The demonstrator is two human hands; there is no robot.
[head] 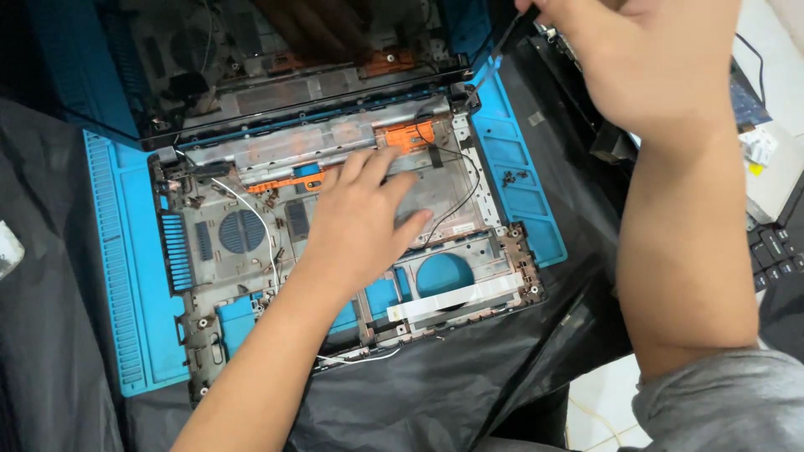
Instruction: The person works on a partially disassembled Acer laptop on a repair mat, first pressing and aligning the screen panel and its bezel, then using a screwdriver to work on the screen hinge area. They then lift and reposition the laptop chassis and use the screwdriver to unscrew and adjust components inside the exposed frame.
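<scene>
One left hand (pixel 364 222) flat inside gutted laptop base (pixel 243 251), blue mat (pixel 117 276) beneath

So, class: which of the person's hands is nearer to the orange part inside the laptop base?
Left. The left hand rests flat in the laptop base, fingertips just below the orange part. The right hand is raised up, off to its right.

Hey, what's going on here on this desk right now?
A person is working on a stripped laptop base that lies open on a blue mat over black sheeting. The left hand presses flat inside the empty shell, near an orange part and thin black wires. The right hand is raised at the top right corner, by the upright screen lid, holding a thin dark tool. A white ribbon cable lies across the shell's front edge.
</scene>
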